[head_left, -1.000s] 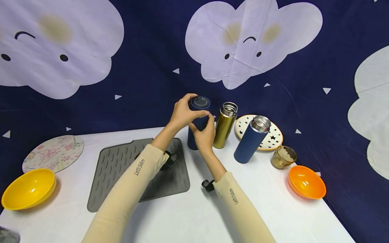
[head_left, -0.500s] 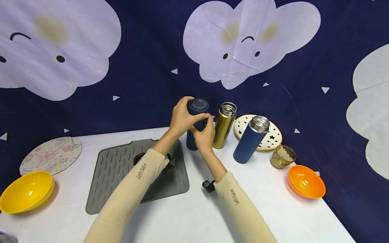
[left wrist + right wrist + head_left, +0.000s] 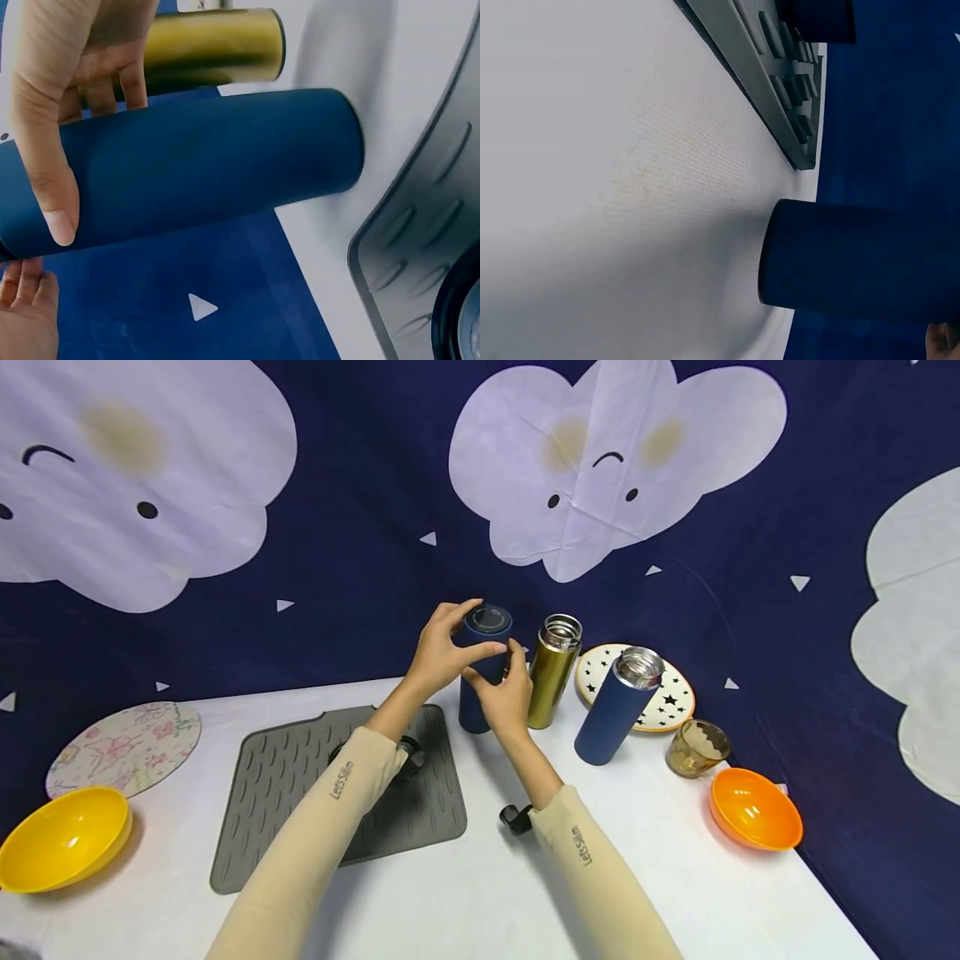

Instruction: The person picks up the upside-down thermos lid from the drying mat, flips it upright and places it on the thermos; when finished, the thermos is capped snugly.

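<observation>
A dark blue flask (image 3: 480,693) stands upright on the white table (image 3: 465,893) just past the grey mat (image 3: 300,793). My left hand (image 3: 480,628) grips its capped top, the thumb (image 3: 46,180) lying on the near side and the fingers curled behind. Lower down, my right hand (image 3: 501,681) wraps the flask's body. The left wrist view shows the flask (image 3: 210,172) with the gold flask (image 3: 210,49) behind it. In the right wrist view only the flask's base (image 3: 855,259) shows on the table.
A gold flask (image 3: 551,672) and a second blue flask (image 3: 618,706), both uncapped, stand to the right. Behind them is a star plate (image 3: 671,710), then an amber glass (image 3: 697,747) and an orange bowl (image 3: 753,810). A yellow bowl (image 3: 63,839) and a floral disc (image 3: 123,747) lie far left.
My left hand's fingers have shifted round the flask's top and spread a little. The flask and the right hand stay where they were.
</observation>
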Motion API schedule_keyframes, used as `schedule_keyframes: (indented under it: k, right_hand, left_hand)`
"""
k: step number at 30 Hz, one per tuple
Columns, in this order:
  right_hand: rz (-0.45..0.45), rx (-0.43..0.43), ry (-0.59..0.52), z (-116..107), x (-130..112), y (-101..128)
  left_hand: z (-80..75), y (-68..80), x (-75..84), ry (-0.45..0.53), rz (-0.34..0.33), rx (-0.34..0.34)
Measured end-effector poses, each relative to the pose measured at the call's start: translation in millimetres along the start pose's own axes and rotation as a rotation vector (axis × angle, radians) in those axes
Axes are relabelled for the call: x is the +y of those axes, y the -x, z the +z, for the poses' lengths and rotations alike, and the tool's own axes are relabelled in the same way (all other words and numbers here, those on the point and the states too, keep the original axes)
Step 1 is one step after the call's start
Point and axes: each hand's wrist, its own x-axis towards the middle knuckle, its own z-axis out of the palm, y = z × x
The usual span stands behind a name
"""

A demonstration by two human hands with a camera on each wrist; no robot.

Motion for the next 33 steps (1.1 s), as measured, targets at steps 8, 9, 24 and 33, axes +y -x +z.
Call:
schedule_keyframes:
  k: [8,9,24,33]
  right_hand:
    - [-0.049,-0.001,-0.044,1,1,1]
    - [-0.056,-0.002,-0.05,1,1,1]
    - [-0.028,0.008,-0.008,2,4,3]
    - [-0.072,-0.033,-0.063,0,2,-1]
  left_hand:
    - [-10.6,1.6,-9.2,0.166,0.015,-0.049]
    - [-12.2,1.5,-9.6,0.182,0.015,-0.068]
    - [20.2,8.6,-6.6,0.063,0.034,0.171]
    - [-6.7,2.4,-20.1,0.214,0.052,-0.037]
